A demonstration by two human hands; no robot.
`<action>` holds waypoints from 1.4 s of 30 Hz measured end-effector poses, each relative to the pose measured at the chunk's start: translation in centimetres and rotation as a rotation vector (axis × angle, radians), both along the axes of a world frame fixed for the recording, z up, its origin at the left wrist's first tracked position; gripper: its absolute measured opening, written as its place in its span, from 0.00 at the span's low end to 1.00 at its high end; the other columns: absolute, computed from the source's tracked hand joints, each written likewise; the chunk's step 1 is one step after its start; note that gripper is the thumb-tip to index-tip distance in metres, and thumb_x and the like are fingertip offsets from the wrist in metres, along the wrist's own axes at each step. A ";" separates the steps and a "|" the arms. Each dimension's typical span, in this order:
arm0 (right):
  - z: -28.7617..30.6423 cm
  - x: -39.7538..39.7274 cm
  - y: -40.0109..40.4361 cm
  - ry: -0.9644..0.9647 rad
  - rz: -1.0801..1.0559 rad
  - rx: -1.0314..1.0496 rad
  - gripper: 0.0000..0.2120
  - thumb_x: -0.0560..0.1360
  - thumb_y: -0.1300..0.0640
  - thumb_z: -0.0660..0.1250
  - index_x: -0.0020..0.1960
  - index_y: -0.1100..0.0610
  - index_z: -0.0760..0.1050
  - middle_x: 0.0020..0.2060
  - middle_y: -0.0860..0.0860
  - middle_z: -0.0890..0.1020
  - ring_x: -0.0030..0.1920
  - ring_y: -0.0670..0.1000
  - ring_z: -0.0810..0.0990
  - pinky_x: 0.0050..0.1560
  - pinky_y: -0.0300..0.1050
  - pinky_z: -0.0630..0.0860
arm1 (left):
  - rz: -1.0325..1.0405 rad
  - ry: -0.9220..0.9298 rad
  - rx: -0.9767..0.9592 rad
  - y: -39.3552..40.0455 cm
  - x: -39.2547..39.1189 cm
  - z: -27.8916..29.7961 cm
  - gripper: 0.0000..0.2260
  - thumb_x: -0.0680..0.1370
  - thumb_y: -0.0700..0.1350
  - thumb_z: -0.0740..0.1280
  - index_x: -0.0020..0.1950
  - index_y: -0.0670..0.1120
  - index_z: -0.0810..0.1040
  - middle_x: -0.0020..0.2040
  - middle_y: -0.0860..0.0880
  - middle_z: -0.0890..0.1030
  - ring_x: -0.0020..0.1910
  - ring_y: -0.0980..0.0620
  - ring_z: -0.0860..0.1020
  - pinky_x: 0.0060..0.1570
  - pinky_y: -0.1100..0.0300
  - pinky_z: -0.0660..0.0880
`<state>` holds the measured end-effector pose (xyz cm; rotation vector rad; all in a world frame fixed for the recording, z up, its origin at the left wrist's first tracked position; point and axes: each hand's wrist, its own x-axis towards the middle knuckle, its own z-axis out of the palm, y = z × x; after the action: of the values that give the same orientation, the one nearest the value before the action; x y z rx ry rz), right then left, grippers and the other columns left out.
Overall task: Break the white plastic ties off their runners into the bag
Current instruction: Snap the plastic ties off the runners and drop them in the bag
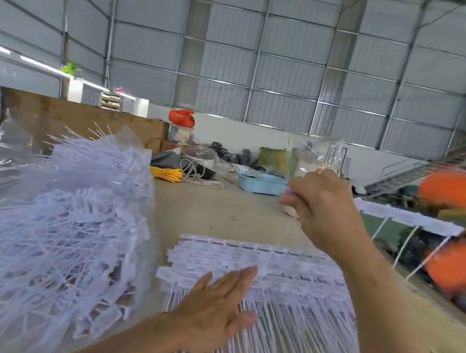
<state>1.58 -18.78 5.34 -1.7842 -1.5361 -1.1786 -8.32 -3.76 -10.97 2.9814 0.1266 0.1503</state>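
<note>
Head view: left hand (pixel 213 307) presses flat on ties (pixel 266 272), right hand (pixel 321 205) fingers pinch one strand; yanking could scatter them past bag (pixel 52 211).

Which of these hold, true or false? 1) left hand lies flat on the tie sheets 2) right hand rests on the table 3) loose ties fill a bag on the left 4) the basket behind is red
1) The left hand lies flat, fingers straight, on the stacked white plastic tie sheets: true.
2) False: the right hand is raised above the stack, pinching a thin strand.
3) The clear plastic bag on the left is stuffed with white ties: true.
4) False: the perforated plastic basket is light blue.
</note>
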 end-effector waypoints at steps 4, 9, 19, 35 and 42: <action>3.3 -0.2 -1.1 -0.063 -0.029 0.074 0.08 0.73 0.65 0.67 0.35 0.62 0.76 0.30 0.48 0.72 0.33 0.54 0.70 0.41 0.49 0.66 | 0.036 0.023 0.064 0.8 0.0 -0.2 0.39 0.72 0.71 0.37 0.75 0.52 0.30 0.78 0.55 0.38 0.75 0.60 0.38 0.70 0.58 0.32; 7.9 -4.0 -1.5 -0.085 0.013 0.099 0.11 0.76 0.51 0.59 0.39 0.55 0.69 0.35 0.44 0.69 0.38 0.50 0.67 0.37 0.46 0.61 | 0.036 -0.036 -0.005 0.3 0.2 -0.3 0.31 0.79 0.64 0.43 0.78 0.52 0.39 0.78 0.57 0.41 0.76 0.59 0.41 0.71 0.59 0.35; 6.4 -7.4 4.7 0.001 0.008 -0.282 0.15 0.79 0.46 0.59 0.35 0.50 0.67 0.28 0.44 0.65 0.37 0.51 0.66 0.38 0.42 0.60 | -0.114 0.013 0.090 0.1 -0.7 0.3 0.27 0.80 0.64 0.46 0.77 0.61 0.44 0.75 0.64 0.39 0.72 0.63 0.34 0.68 0.49 0.29; 12.6 -5.0 1.1 -0.024 0.025 0.173 0.17 0.79 0.49 0.59 0.44 0.63 0.74 0.30 0.48 0.73 0.36 0.52 0.75 0.38 0.46 0.69 | -0.066 0.092 0.160 0.1 -0.2 0.0 0.27 0.78 0.67 0.42 0.76 0.62 0.42 0.76 0.62 0.38 0.75 0.57 0.35 0.71 0.46 0.31; 3.8 -1.3 5.9 0.046 -0.182 -0.346 0.17 0.76 0.40 0.60 0.49 0.54 0.74 0.45 0.55 0.82 0.49 0.58 0.78 0.40 0.46 0.67 | -0.031 0.085 0.133 0.0 -0.2 0.0 0.27 0.78 0.67 0.44 0.76 0.65 0.43 0.76 0.65 0.39 0.75 0.59 0.36 0.71 0.46 0.32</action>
<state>0.29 -12.84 9.15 -2.1993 -1.6569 -0.9874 -8.51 -3.79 -10.93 3.1216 0.0835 0.0294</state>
